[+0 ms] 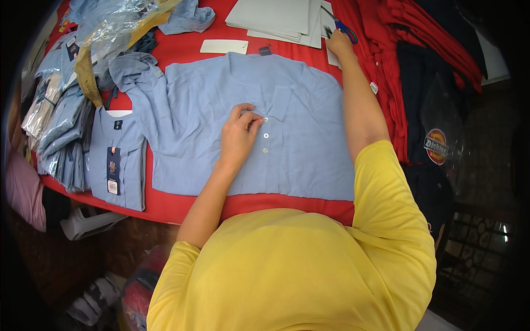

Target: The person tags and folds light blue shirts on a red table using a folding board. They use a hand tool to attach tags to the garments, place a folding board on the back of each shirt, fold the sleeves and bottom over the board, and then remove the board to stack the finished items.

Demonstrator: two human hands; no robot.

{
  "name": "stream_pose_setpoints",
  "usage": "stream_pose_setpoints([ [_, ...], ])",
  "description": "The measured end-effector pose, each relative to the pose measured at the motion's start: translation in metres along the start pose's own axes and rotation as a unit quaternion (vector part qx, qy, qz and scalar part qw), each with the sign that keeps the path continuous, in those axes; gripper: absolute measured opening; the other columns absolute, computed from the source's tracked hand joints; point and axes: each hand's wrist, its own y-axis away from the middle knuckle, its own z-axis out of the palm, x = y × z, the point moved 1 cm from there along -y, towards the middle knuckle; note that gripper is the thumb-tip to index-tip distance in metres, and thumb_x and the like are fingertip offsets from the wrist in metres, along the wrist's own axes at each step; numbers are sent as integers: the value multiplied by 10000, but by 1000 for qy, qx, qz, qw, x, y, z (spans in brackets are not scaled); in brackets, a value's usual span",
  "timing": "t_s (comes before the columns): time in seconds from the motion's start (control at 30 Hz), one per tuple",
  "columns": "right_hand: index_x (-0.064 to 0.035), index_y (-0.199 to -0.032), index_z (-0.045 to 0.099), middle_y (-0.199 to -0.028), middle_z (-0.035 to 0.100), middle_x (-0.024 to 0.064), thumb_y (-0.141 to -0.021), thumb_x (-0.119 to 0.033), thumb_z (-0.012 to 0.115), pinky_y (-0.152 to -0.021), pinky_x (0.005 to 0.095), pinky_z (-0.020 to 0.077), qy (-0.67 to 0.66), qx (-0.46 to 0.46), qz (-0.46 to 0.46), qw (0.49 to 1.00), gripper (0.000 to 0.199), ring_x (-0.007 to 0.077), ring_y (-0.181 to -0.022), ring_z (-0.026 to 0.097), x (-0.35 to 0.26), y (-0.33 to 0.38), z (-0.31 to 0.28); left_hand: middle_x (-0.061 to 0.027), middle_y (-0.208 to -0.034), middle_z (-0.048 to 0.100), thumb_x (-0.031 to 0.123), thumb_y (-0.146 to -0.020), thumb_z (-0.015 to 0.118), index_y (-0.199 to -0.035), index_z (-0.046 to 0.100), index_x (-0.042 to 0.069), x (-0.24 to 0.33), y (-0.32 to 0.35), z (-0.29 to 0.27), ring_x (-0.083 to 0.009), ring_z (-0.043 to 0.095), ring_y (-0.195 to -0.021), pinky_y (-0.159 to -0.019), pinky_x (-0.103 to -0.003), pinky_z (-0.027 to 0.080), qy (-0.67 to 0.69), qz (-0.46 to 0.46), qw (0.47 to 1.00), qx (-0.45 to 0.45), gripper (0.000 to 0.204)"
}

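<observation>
A light blue button-up shirt [298,149] lies flat, front up, on the red table [182,207]. My left hand [240,129] rests on the shirt's middle, fingers curled and pinching the fabric beside the row of white buttons [265,134]. My right hand [339,41] reaches to the far edge of the table and closes on blue-handled scissors [345,28], next to a stack of grey card sheets [281,19].
A folded blue shirt with a dark tag [117,160] lies at the left. Bagged blue shirts [61,121] pile at the left edge. Red garments [397,49] and dark ones [430,110] lie at the right. A white card [223,46] lies behind the collar.
</observation>
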Motion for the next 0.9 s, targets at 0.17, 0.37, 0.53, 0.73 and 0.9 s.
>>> stream_pose_setpoints([
  [0.17,44,-1056,610,-866,638,162,-817,-94,528,-647,334,478,-270,-119,83,952,288,233,-733,615,48,49,-23,-71,-1131,589,21,-797,689,-809,648,5,4,5,0,-196,611,-675,-591,-319,487,-22,12,1000,-11,45],
  [0.37,-19,-1236,486,-939,582,37,-868,-69,546,-660,245,449,-465,-149,-61,870,377,113,-788,547,-5,233,-47,-85,-1151,587,1,-790,679,-828,638,-7,5,10,-9,-197,626,-776,-666,-289,510,-27,2,999,-18,57],
  [0.53,-26,-1098,561,-990,577,104,-883,-92,610,-720,344,480,-370,-143,-135,908,230,255,-830,590,-52,307,-61,-81,-1127,597,16,-787,685,-820,638,9,1,10,-5,-188,621,-748,-633,-291,494,-5,8,1000,-8,58],
  [0.73,-32,-1050,563,-975,559,138,-886,-89,609,-709,410,470,-324,-98,-180,924,180,344,-842,585,-60,306,-60,-62,-1078,609,43,-788,689,-814,634,28,-2,8,-2,-202,608,-685,-600,-317,486,-3,30,999,14,62],
  [0.9,-5,-1043,594,-941,591,145,-869,-66,620,-720,373,480,-324,-96,-168,926,186,304,-807,601,-64,306,-61,-58,-1064,611,51,-790,695,-819,632,26,-1,10,-3,-203,605,-671,-601,-318,485,-13,28,999,9,74],
])
